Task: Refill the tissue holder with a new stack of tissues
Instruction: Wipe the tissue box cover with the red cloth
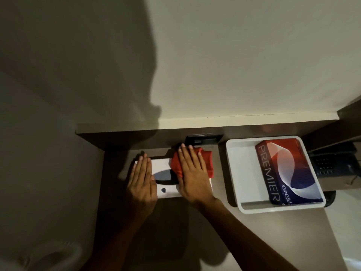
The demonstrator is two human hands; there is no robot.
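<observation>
A white tissue holder with a dark oval slot lies flat on the brown desk. My left hand rests flat on its left end, fingers together and straight. My right hand lies flat over its right part, pressing a red cloth that bunches under and beyond the fingers. A red, white and blue box of tissues marked PREMIER lies in a white tray to the right, apart from both hands.
A dark socket panel sits in the desk's raised back ledge just behind the cloth. A black telephone stands at the far right. The desk's left edge drops off beside my left hand. The wall rises behind.
</observation>
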